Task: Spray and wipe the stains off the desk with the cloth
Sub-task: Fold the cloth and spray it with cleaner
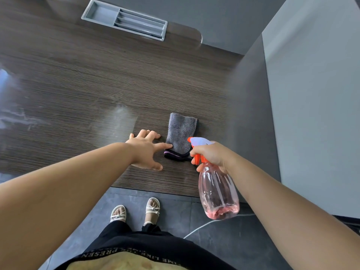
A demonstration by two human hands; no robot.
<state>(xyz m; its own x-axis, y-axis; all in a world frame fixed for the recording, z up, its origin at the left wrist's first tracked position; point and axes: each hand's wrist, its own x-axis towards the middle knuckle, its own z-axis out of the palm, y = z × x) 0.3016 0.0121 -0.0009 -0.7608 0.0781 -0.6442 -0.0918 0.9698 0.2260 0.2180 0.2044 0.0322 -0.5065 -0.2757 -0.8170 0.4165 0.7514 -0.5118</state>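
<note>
A folded grey cloth (181,133) with a dark purple-striped edge lies on the dark wood-grain desk (97,78) near its front edge. My left hand (146,151) is spread flat just left of the cloth, its index fingertip touching the cloth's near left corner. My right hand (209,154) grips the neck of a clear pink spray bottle (218,191) with an orange trigger and a white nozzle, held above the desk's front edge right beside the cloth. White smeared stains (17,114) show on the desk at the far left, and a paler patch (122,115) sits left of the cloth.
A grey recessed tray (101,14) with slotted compartments is set into the desk at the back. A grey partition wall (311,94) borders the desk on the right. Below the desk edge are my sandalled feet on a dark floor and a white cable (202,227).
</note>
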